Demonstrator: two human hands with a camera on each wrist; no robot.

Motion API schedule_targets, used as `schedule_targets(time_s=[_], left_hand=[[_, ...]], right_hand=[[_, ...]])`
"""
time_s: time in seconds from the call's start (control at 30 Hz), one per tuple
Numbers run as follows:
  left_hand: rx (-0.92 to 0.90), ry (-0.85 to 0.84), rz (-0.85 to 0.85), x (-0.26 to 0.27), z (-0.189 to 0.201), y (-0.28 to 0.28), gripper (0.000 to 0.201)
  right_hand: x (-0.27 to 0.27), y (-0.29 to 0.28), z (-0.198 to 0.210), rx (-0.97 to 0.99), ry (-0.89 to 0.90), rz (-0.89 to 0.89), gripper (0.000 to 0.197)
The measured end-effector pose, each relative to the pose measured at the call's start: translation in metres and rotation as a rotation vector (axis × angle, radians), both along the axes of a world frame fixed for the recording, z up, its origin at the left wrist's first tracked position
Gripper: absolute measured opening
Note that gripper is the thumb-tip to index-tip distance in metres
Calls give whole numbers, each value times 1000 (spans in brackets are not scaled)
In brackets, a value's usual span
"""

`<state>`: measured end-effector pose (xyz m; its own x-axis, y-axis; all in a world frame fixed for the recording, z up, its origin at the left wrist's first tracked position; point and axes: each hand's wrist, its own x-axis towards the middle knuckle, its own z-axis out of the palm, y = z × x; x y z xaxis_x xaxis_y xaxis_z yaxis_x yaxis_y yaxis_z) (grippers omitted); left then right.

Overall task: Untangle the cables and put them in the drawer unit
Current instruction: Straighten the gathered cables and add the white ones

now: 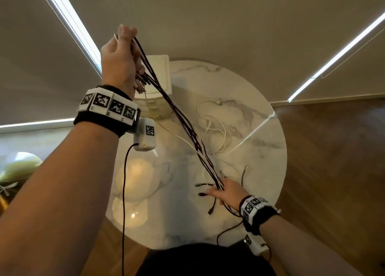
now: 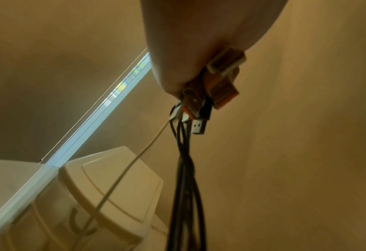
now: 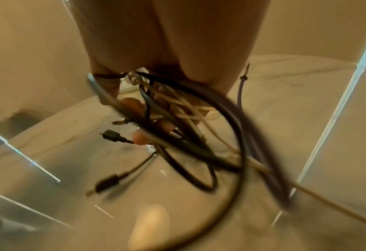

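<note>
My left hand (image 1: pixel 124 46) is raised high and grips the upper ends of a bundle of dark cables (image 1: pixel 183 117). Several USB plugs (image 2: pixel 220 84) hang below its palm (image 2: pixel 188 42). The bundle stretches taut down to my right hand (image 1: pixel 224 191), low over the round marble table (image 1: pixel 260 109), whose fingers curl round the tangled lower part (image 3: pixel 199 149). Loose plug ends (image 1: pixel 201 194) lie on the table by that hand. A white cable (image 1: pixel 212 126) lies coiled mid-table, one strand running up to the left hand (image 2: pixel 135 161). The cream drawer unit (image 1: pixel 159 71) stands at the table's far edge.
A black cord (image 1: pixel 124 182) hangs from the camera on my left wrist, in front of the table's left side. Lamp reflections glow on the glossy tabletop (image 1: pixel 133 180). Wooden floor (image 1: pixel 333 171) surrounds the table. Roller blinds with bright gaps fill the background.
</note>
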<state>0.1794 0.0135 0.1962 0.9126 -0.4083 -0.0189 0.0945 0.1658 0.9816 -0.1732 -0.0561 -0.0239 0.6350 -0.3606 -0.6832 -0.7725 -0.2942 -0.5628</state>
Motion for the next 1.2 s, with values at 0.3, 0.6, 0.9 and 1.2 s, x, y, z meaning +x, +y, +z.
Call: schedule_targets(time_s=[0.3, 0.6, 0.9, 1.2], left_hand=[[-32, -6, 3, 5, 8, 1, 36], [297, 40, -630, -38, 11, 4, 45], [212, 175, -821, -43, 18, 2, 48], [140, 168, -468, -25, -8, 1, 49]], right_hand=[[-6, -12, 4, -28, -63, -143, 84], [123, -38, 109, -197, -513, -159, 122], [201, -44, 157, 29, -837, -282, 21], [125, -20, 88, -77, -494, -159, 19]])
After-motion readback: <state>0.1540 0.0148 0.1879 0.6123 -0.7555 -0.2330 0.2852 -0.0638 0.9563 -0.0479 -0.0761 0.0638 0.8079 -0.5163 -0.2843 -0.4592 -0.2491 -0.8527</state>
